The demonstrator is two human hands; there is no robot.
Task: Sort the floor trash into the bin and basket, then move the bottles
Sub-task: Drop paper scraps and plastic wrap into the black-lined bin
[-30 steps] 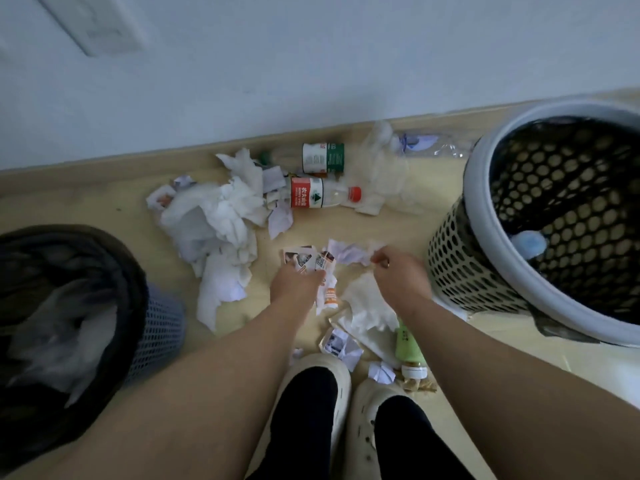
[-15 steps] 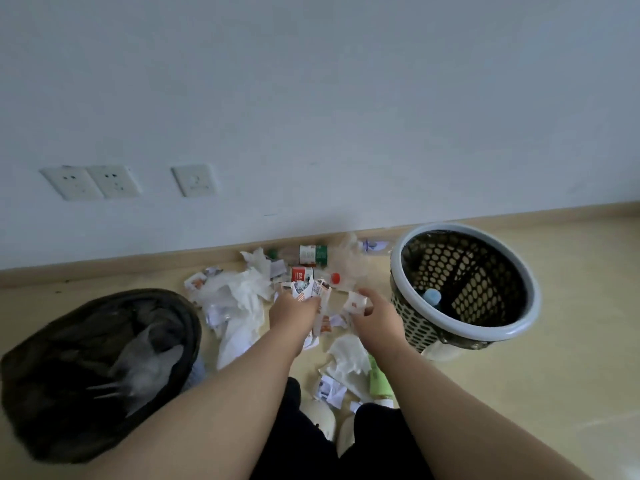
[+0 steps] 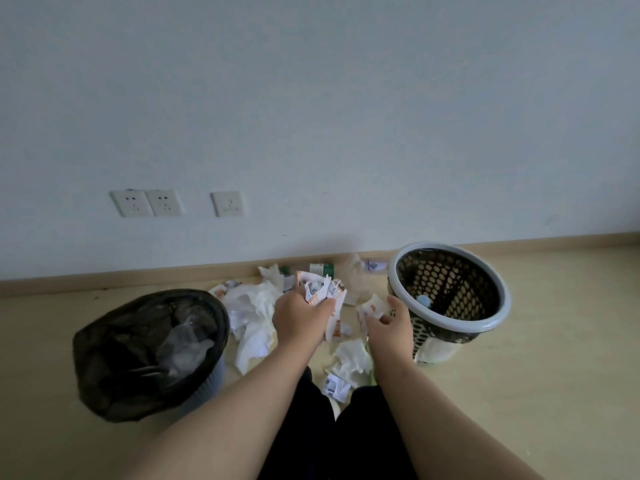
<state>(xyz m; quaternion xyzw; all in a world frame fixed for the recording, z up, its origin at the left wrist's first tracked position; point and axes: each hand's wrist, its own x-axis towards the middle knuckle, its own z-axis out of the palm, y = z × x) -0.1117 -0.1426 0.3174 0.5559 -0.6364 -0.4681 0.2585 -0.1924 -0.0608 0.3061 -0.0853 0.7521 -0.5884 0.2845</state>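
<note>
Both hands have lifted off the floor [image 3: 554, 341] between bin [image 3: 156, 294] and basket [image 3: 503, 308], the left hand [image 3: 298, 317] gripping paper scraps [image 3: 320, 289], the right hand [image 3: 389, 323] pinching one scrap [image 3: 372, 306]; tissues [image 3: 256, 306] and bottles [image 3: 323, 268] remain unsorted.

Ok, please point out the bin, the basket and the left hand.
bin [image 3: 166, 293]: head view, far rim of its black liner.
basket [image 3: 457, 328]: head view, near grey rim.
left hand [image 3: 299, 318]: head view, back of hand.
</note>
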